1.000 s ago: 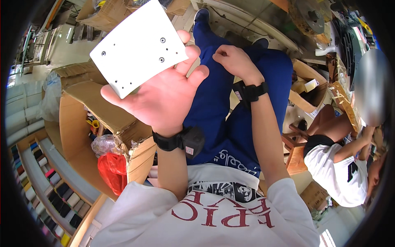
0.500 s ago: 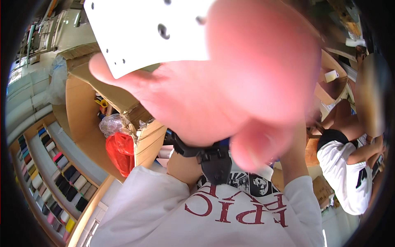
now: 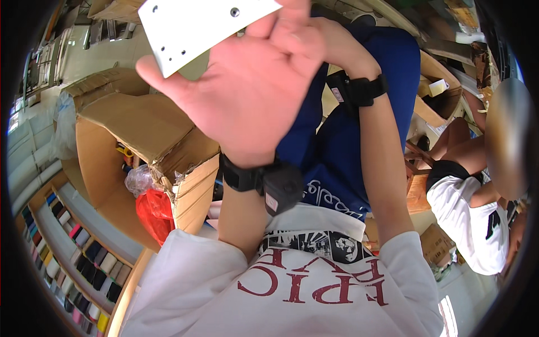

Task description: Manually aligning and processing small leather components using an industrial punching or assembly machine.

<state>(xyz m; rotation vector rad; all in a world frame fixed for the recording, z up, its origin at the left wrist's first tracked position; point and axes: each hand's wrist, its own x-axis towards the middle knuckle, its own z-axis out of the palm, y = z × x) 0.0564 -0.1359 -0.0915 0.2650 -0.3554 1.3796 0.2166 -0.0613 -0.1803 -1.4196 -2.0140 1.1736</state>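
Left hand: the left hand [image 3: 255, 84] is up close to the camera, palm facing it, with the fingers wrapped around the back of one white plate [image 3: 196, 25].
Right hand: the right hand [image 3: 331, 39] is mostly hidden behind the left one, so I cannot tell if it is open or closed.
White plate: one flat plate with small round holes, at the top of the view, held above the big box. Its long side runs left to right and tilts up to the right. One corner points down to the left.
Wrist bands: two black ones, one on the left wrist [image 3: 264, 182] and one on the right wrist [image 3: 359, 90].
Cardboard box: one big open box [image 3: 146, 129] sits left of the left arm.
Red bag: one red bag [image 3: 154, 210] lies beside the box, low down.
Other person: one person in a white shirt [image 3: 469, 222] sits well apart at the right.
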